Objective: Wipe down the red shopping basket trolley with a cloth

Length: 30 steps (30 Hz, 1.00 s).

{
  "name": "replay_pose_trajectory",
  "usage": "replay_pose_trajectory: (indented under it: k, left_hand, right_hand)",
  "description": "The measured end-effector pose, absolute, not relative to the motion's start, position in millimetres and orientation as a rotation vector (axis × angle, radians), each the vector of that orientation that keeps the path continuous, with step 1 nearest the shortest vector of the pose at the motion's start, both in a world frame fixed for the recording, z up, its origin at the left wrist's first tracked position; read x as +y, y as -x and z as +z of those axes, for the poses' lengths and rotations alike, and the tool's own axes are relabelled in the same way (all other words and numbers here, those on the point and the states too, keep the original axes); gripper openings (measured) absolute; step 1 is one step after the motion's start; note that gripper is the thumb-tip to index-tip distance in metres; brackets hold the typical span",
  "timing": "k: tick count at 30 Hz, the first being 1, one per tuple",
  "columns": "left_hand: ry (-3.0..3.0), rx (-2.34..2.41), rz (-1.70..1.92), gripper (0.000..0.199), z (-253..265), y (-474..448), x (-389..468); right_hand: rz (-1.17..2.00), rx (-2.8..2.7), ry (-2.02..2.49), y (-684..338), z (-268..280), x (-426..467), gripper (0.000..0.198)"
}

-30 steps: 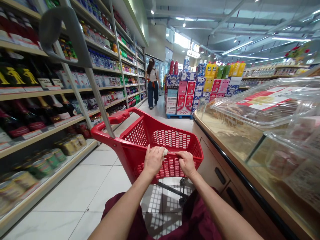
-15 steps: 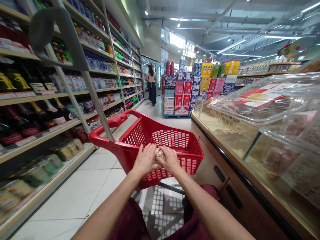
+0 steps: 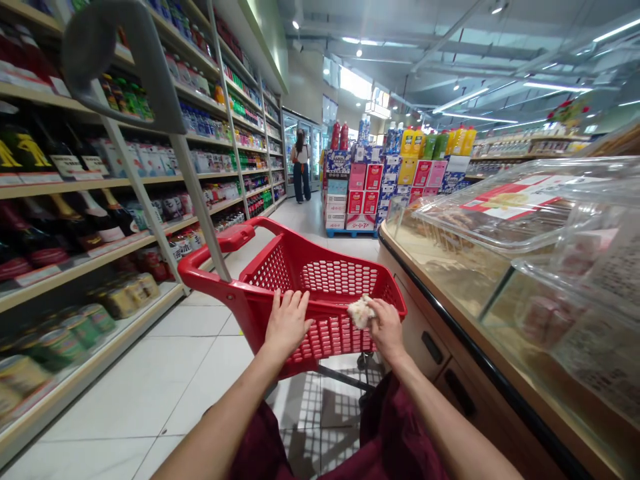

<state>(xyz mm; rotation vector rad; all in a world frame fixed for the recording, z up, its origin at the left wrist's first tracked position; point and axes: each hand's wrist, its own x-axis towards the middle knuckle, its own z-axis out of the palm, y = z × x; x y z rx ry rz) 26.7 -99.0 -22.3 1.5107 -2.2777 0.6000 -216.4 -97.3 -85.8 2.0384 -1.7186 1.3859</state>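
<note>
Head camera: saw a red shopping cart [image 3: 253,303] up close, with a basket [image 3: 340,277] dotted with little holes all along its walls. Saw clear plastic boxes [image 3: 575,220] piled on a wood and glass counter [image 3: 415,293] to the right, with something brown inside the top one, too fuzzy to name, and a red and white label [image 3: 520,197] on its lid. Saw stacked cartons [image 3: 355,193] on a blue pallet [image 3: 351,233] past the cart, and cans [image 3: 75,333] low on the left shelves [image 3: 20,300].

Found the counter's black edge strip [image 3: 457,330] slanting by, near the cart's right end. Saw open room on the white tile floor [image 3: 200,373] between cart and shelves, and more floor leading to a person [image 3: 301,170] far off.

Held a crumpled off-white cloth [image 3: 361,312] in the right hand [image 3: 385,330], pinched between bent fingers and thumb. Had the cloth at the basket's near rim, toward the right corner, poking out past the fingertips on the side facing the left hand [image 3: 287,325]. Could not tell if pressing down or just over the rim. Had the left hand palm down over the same rim, further left, with fingers loosely spread.
</note>
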Motion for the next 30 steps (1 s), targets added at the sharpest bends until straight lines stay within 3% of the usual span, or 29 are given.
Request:
replay_pose_trajectory:
  k: [3, 6, 10, 17, 21, 25, 30]
  left_hand:
    - [-1.515, -2.295, 0.610, 0.050, -21.3, -23.0, -97.2]
    - [-1.518, -2.295, 0.609, 0.050, -20.3, -20.8, -96.9]
    - [-1.512, -2.282, 0.618, 0.051, -20.5, -19.3, -97.1]
    - [-1.495, -2.280, 0.637, 0.050, -22.6, -20.1, -98.4]
    - [-1.502, -2.287, 0.669, 0.049, -21.7, -22.8, -101.4]
    - [-1.533, -2.288, 0.679, 0.051, -19.7, -22.1, -102.1]
    - [-1.513, -2.322, 0.694, 0.053, -19.4, -23.4, -102.4]
  right_hand:
    - [1.561, -1.729, -2.072, 196.2, -67.6, -102.1, 0.041]
    - [1.659, -1.861, -1.802, 221.9, -51.2, -101.5, 0.036]
    - [1.493, -1.819, -1.697, 262.5, -53.4, -96.6, 0.025]
    - [1.357, -1.763, -1.945, 205.7, -82.4, -108.8, 0.041]
    - [1.215, -1.795, -2.056, 245.2, -85.2, -104.6, 0.044]
    - [1.263, -1.936, -1.969, 285.4, -85.9, -98.7, 0.043]
    - [1.321, -1.831, -2.089, 229.1, -78.7, -107.8, 0.039]
